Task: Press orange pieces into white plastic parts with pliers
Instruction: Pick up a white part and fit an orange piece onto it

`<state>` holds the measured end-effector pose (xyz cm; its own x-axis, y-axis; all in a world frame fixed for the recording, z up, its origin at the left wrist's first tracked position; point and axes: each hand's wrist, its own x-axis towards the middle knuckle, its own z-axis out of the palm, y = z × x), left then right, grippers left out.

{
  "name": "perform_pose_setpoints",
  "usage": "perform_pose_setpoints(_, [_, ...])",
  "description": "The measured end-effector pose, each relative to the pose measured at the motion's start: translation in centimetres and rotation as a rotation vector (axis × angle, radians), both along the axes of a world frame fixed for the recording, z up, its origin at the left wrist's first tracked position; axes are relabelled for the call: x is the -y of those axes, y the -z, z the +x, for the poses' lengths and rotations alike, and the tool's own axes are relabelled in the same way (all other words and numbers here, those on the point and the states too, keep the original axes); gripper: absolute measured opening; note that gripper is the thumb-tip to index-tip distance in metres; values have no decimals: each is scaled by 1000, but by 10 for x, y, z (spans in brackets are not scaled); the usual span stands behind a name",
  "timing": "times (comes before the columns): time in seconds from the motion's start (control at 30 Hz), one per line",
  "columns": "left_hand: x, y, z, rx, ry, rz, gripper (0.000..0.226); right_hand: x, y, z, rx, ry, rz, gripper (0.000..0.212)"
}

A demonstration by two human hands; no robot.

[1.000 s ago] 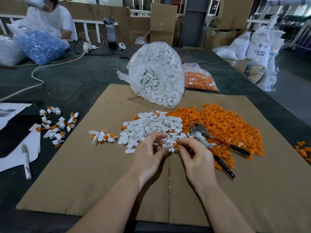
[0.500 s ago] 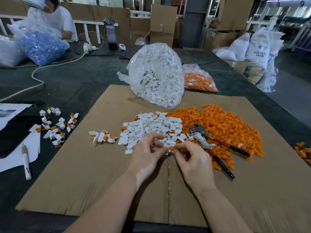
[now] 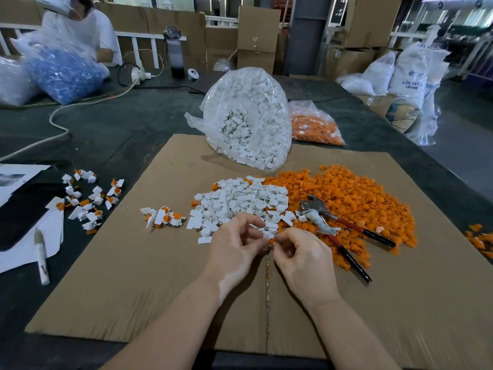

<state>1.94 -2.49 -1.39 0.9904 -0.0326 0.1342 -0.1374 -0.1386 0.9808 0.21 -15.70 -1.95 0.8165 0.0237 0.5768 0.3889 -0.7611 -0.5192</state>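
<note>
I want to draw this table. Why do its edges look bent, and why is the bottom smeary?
Head view: a wide-angle lens bows the table and cardboard edges; the bottom corners streak with blur, while the hands look sharp.

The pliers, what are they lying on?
The pliers lie on the orange pieces, handles reaching the cardboard. What is under the heap is hidden.

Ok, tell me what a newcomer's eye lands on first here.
The bright heap of small orange plastic pieces on the brown cardboard sheet, right of centre, with red-and-black-handled metal pliers lying on it. Beside it, the loose white plastic parts, where both hands meet.
</note>
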Motion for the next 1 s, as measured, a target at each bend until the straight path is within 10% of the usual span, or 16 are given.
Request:
perform_pose_setpoints(0.23, [2,1,-3,87,-15,198,37,-1,2,0,-4,-5,-82,20])
perform_pose_setpoints(0.47, [-1,-3,3,-134,-54,-134,22,1,-1,1,-29,-35,107,10])
perform_pose_setpoints(1.0, [-4,-5,2,-153,-25,-119,18,2,-3,3,-38,-127,26,17])
